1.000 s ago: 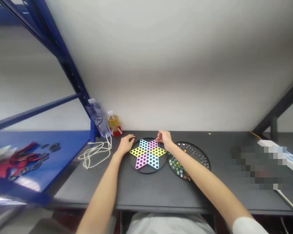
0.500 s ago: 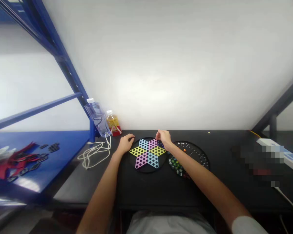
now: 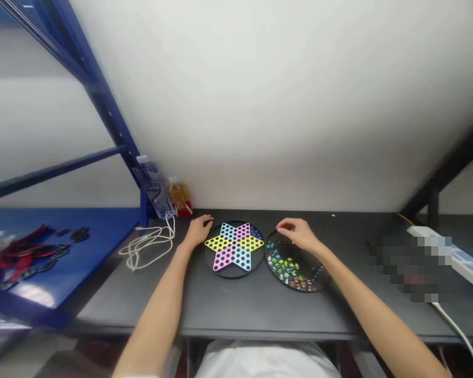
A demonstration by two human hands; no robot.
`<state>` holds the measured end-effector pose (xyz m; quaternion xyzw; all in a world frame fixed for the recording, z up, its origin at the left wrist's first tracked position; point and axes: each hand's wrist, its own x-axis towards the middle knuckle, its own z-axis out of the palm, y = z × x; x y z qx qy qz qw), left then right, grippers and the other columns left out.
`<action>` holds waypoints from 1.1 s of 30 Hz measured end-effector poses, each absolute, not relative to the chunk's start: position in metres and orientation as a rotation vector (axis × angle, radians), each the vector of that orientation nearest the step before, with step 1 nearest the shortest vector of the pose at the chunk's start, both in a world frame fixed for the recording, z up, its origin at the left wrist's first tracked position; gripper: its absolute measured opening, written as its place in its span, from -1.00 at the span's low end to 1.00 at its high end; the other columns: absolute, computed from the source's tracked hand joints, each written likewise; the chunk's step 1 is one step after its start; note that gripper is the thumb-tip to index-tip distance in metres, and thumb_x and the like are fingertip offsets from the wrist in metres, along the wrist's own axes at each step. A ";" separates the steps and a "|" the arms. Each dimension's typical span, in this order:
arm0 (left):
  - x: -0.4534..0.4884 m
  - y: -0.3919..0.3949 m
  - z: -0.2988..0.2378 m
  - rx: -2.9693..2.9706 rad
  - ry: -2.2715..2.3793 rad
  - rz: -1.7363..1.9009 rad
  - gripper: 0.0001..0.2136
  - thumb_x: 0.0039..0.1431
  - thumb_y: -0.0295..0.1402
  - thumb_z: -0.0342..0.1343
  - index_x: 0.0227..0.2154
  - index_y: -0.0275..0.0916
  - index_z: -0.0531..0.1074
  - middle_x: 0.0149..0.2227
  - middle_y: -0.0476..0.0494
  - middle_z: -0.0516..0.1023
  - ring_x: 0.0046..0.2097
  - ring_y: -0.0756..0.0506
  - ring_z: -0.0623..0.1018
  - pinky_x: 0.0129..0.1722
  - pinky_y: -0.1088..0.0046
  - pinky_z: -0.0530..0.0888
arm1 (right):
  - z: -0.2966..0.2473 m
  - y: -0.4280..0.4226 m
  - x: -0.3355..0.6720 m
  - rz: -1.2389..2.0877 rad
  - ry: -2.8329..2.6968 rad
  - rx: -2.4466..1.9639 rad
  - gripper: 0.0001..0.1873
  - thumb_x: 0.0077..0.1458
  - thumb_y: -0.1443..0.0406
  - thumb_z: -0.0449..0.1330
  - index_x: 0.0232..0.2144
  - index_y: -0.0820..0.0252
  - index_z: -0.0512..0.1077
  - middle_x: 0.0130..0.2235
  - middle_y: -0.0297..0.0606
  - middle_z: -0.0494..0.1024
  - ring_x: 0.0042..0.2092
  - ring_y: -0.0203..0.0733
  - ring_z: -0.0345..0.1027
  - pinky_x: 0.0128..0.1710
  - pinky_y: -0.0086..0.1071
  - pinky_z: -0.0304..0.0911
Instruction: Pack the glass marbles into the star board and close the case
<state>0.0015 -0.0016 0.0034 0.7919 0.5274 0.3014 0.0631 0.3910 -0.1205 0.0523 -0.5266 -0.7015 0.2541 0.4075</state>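
A round black Chinese checkers board (image 3: 234, 247) with a star of yellow, pink and blue fields lies on the dark table (image 3: 236, 307). My left hand (image 3: 198, 231) rests on the board's left rim, fingers curled over the edge. To the right stands a round black tray (image 3: 294, 261) with several coloured marbles. My right hand (image 3: 297, 234) hovers over the tray's far part, fingers bent downward toward the marbles; whether it holds one is hidden.
A white cable (image 3: 147, 245) lies coiled left of the board. A clear water bottle (image 3: 153, 186) and a yellow drink bottle (image 3: 178, 198) stand by the blue shelf post (image 3: 114, 123). Red and black items (image 3: 26, 254) lie on the blue shelf. A white power strip (image 3: 455, 257) sits at the right.
My right hand has moved from the board's far right point rightward to over the marble tray. My left hand stays on the board's rim. The view has shifted slightly.
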 end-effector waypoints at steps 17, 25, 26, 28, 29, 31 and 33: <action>0.001 -0.002 0.004 2.390 1.590 0.913 -0.71 0.18 -0.30 0.00 -0.13 -0.20 0.56 0.02 -0.14 0.55 0.13 -0.17 0.47 0.19 0.27 0.32 | 0.040 -0.123 0.379 1.244 -1.214 -1.111 -0.80 -0.11 0.29 0.22 -0.34 0.19 0.45 -0.42 -0.29 0.46 -0.41 -0.25 0.31 -0.50 -0.42 0.20; 0.000 -0.003 0.005 2.415 1.576 0.917 -0.70 0.18 -0.31 0.00 -0.14 -0.22 0.56 0.01 -0.17 0.56 0.12 -0.18 0.47 0.19 0.27 0.33 | 0.046 -0.116 0.372 1.136 -1.291 -1.335 -0.74 -0.05 0.11 0.24 -0.51 0.20 0.41 -0.63 -0.42 0.26 -0.59 -0.37 0.03 -0.59 -0.45 -0.05; 0.001 -0.003 0.005 2.417 1.580 0.912 -0.70 0.18 -0.31 -0.01 -0.14 -0.22 0.56 0.01 -0.17 0.56 0.12 -0.18 0.47 0.19 0.26 0.33 | 0.045 -0.117 0.370 0.986 -1.446 -1.408 -0.75 -0.08 0.12 0.26 -0.53 0.20 0.43 -0.64 -0.42 0.26 -0.58 -0.36 0.05 -0.56 -0.44 -0.02; 0.001 -0.004 0.006 2.415 1.585 0.907 -0.70 0.18 -0.31 -0.01 -0.13 -0.22 0.56 0.01 -0.17 0.56 0.12 -0.18 0.47 0.18 0.26 0.33 | 0.044 -0.119 0.367 0.748 -1.737 -1.488 -0.79 -0.10 0.16 0.28 -0.55 0.20 0.47 -0.64 -0.40 0.32 -0.54 -0.33 0.14 -0.49 -0.43 0.04; 0.001 -0.004 0.006 2.412 1.586 0.907 -0.70 0.18 -0.31 -0.01 -0.13 -0.21 0.56 0.01 -0.16 0.56 0.12 -0.18 0.47 0.18 0.27 0.33 | 0.043 -0.120 0.365 0.677 -1.848 -1.500 -0.80 -0.11 0.17 0.28 -0.54 0.20 0.50 -0.63 -0.39 0.35 -0.53 -0.32 0.18 -0.47 -0.42 0.06; 0.002 -0.004 0.007 2.405 1.591 0.899 -0.70 0.17 -0.31 -0.01 -0.13 -0.20 0.56 0.01 -0.15 0.56 0.13 -0.17 0.47 0.19 0.27 0.33 | 0.041 -0.120 0.363 0.613 -1.972 -1.507 -0.83 -0.10 0.19 0.27 -0.53 0.19 0.53 -0.61 -0.37 0.39 -0.52 -0.30 0.21 -0.45 -0.41 0.07; 0.001 -0.004 0.007 2.403 1.594 0.892 -0.70 0.17 -0.32 0.00 -0.12 -0.19 0.55 0.02 -0.14 0.55 0.13 -0.17 0.46 0.19 0.27 0.32 | 0.040 -0.120 0.361 0.615 -2.005 -1.497 -0.83 -0.10 0.19 0.27 -0.53 0.18 0.53 -0.60 -0.36 0.40 -0.52 -0.29 0.22 -0.45 -0.41 0.07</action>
